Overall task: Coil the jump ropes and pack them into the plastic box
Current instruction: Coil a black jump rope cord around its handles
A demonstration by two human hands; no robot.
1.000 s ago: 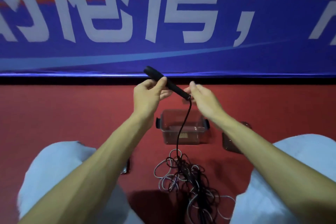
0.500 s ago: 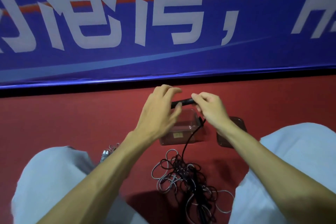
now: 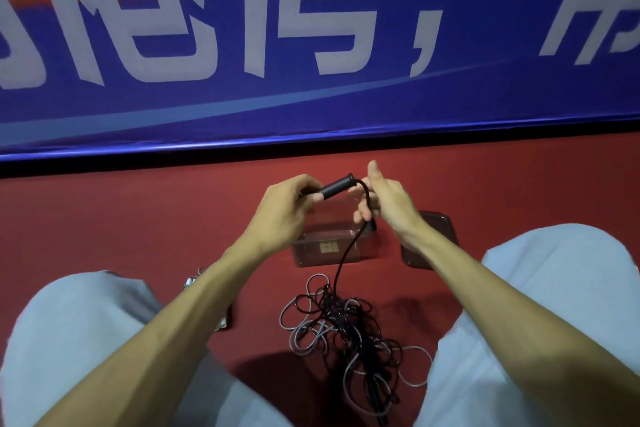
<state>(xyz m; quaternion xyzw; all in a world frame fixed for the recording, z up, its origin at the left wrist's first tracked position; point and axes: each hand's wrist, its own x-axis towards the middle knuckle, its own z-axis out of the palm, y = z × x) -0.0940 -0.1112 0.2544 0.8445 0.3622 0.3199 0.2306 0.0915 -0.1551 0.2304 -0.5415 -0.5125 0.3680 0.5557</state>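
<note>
I note left hand gripping 1 black handle, axis left-right; right hand holds its cord above plastic box.

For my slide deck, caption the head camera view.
Left hand holds a black jump-rope handle, right hand grips its cord; plastic box on the red floor.

The clear box is partly hidden. A small metal object by the left forearm is too blurred to tell. The rope tangle is cut off at the bottom edge.
</note>
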